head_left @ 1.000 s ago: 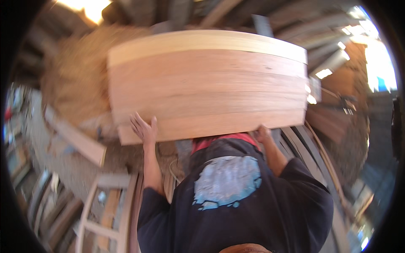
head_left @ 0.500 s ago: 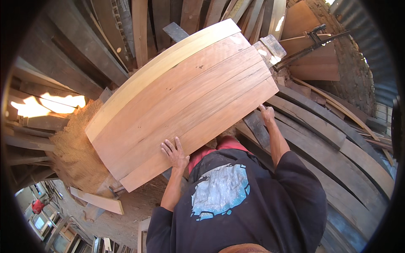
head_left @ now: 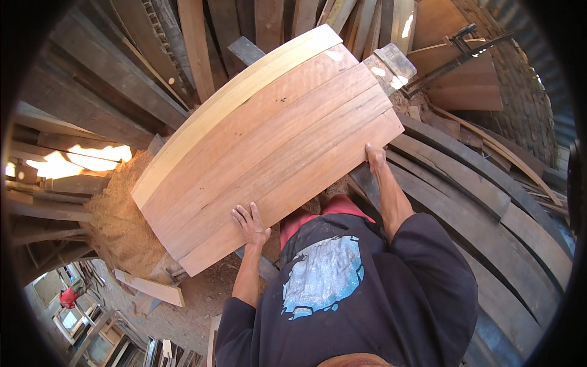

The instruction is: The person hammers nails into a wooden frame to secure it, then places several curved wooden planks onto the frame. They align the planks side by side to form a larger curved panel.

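A wide wooden panel made of several boards side by side lies slanted in front of me; its far board is paler yellow. My left hand rests on the panel's near edge, left of its middle, fingers stretched and spread on the top face. At the near right corner, my right hand grips the edge; its fingertips show on top, while the rest of its hold is hidden by the wood. Supports partly show beneath: a dark bar beyond the far edge and a worn block past the right end.
Stacked planks fill the right side, and more boards lean at the far left. A sawdust heap lies by the panel's left end, near a short loose board. A metal clamp-like bar stands at the far right.
My right hand has come up onto the panel's near edge from just below it, its fingers now on the wood. The left hand keeps its place; the whole view has shifted slightly.
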Action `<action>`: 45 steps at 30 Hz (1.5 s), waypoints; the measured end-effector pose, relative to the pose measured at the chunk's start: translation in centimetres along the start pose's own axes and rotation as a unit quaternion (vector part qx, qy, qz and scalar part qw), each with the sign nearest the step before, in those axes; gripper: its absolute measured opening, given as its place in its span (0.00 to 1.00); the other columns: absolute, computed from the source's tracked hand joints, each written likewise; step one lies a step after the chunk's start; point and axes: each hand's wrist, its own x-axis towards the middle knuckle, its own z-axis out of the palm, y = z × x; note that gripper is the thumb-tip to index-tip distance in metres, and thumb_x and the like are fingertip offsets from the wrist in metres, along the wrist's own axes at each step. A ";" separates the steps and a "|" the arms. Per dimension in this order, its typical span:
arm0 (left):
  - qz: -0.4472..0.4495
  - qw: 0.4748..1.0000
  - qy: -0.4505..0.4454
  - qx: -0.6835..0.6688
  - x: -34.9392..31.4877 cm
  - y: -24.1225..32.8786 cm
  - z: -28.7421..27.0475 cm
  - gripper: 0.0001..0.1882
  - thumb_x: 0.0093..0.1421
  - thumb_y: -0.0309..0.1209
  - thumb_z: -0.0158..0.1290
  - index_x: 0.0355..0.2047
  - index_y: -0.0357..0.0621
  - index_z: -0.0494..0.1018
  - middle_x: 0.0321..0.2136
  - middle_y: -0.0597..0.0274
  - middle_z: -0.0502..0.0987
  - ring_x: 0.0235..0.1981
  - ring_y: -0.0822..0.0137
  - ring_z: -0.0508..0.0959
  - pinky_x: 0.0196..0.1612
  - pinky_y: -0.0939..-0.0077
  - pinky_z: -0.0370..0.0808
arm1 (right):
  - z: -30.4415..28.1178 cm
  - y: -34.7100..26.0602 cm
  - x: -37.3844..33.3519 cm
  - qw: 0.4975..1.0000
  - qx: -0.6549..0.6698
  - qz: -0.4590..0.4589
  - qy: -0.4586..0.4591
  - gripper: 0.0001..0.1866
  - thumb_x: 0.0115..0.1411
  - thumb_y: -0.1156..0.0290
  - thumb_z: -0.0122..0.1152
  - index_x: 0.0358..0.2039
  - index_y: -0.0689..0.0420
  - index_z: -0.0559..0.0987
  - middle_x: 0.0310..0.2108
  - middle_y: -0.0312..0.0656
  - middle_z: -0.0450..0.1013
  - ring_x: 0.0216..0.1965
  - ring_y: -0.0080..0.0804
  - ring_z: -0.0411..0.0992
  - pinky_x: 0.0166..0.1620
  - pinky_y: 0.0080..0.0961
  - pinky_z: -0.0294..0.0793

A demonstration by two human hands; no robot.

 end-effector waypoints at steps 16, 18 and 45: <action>-0.024 0.999 0.026 -0.004 -0.5 0.9 0.2 0.68 0.38 0.34 0.75 0.75 0.47 0.43 0.69 0.20 0.41 0.70 0.20 0.42 0.71 0.30 0.42 | -0.3 -1.0 -0.6 0.990 -0.140 -0.028 -0.018 0.31 0.66 0.63 0.62 0.63 0.70 0.68 0.60 0.53 0.71 0.58 0.43 0.70 0.59 0.37 0.69; -0.052 0.995 0.075 0.034 -0.2 1.4 2.5 0.66 0.40 0.33 0.74 0.75 0.48 0.44 0.69 0.20 0.44 0.70 0.21 0.45 0.71 0.32 0.43 | -0.3 -1.3 0.1 0.984 -0.178 -0.009 -0.019 0.31 0.66 0.62 0.61 0.62 0.70 0.69 0.60 0.53 0.72 0.57 0.43 0.71 0.58 0.38 0.69; -0.104 0.954 0.231 -0.159 -1.6 0.6 5.8 0.41 0.51 0.32 0.61 0.68 0.54 0.64 0.72 0.39 0.51 0.74 0.37 0.45 0.73 0.40 0.44 | 35.1 -2.6 -31.7 0.428 -0.719 -0.435 -0.333 0.55 0.56 0.45 0.69 0.75 0.47 0.48 0.71 0.72 0.43 0.67 0.77 0.54 0.67 0.67 0.51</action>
